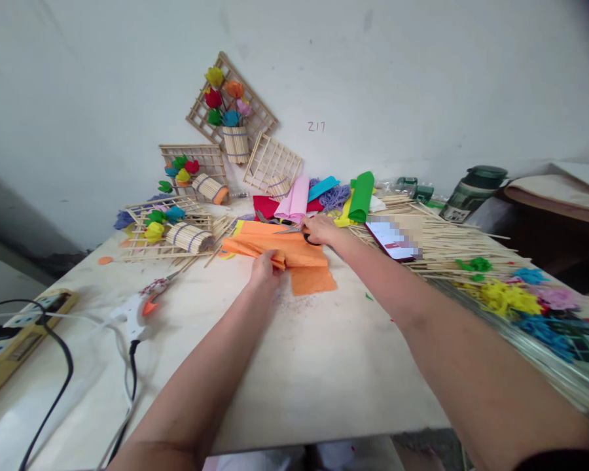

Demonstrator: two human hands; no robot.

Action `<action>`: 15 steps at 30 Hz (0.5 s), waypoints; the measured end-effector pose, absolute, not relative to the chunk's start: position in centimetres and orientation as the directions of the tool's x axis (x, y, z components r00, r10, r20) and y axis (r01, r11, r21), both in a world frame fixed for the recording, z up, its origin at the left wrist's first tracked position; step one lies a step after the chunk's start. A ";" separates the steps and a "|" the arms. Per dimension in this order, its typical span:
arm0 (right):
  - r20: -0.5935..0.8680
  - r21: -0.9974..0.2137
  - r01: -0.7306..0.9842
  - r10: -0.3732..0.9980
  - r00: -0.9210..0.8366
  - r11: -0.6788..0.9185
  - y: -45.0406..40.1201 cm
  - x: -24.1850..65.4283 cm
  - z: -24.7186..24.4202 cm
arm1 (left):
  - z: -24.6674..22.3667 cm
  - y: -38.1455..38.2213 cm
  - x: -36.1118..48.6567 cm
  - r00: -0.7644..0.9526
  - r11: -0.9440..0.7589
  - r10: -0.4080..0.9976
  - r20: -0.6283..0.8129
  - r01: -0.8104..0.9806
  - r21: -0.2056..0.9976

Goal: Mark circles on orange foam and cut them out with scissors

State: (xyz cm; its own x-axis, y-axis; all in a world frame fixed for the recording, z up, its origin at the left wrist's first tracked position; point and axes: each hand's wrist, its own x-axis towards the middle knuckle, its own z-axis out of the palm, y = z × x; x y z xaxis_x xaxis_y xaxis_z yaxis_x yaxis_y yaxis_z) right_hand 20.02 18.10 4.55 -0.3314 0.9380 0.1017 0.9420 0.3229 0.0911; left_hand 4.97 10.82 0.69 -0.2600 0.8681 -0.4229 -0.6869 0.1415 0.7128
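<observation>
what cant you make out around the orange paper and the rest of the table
All in the head view:
- Part of the scissors' handles: covered by the right hand.
- Some fingers of the left hand: hidden by the folded orange paper.
- Part of the phone: masked by pixelation.
- Power strip's near end: cut off by the left edge.
- Bottle label: too small and blurred.

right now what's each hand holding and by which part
Left hand: crinkled orange paper sheet, by its folded part. Right hand: metal scissors, by their black handles.
</observation>
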 end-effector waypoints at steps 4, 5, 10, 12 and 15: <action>0.161 0.037 0.955 0.941 -0.296 0.294 17.4 19.7 4.1 | 0.7 10.8 4.9 -0.272 0.138 0.861 -0.430 -0.690 0.711; 0.176 0.017 0.957 0.941 -0.288 0.290 17.0 19.7 3.9 | 0.7 10.9 4.8 -0.278 0.129 0.861 -0.426 -0.691 0.712; 0.230 -0.112 0.972 0.957 -0.175 0.205 14.1 19.7 3.5 | 0.5 11.2 4.4 -0.317 0.081 0.862 -0.397 -0.686 0.723; 0.255 -0.164 0.976 0.962 -0.100 0.145 12.7 19.7 3.5 | 0.5 11.3 4.5 -0.330 0.085 0.857 -0.397 -0.670 0.738; 0.300 -0.202 0.977 0.954 -0.003 0.067 10.9 19.9 3.7 | 1.1 11.2 5.1 -0.283 0.125 0.885 -0.368 -0.618 0.776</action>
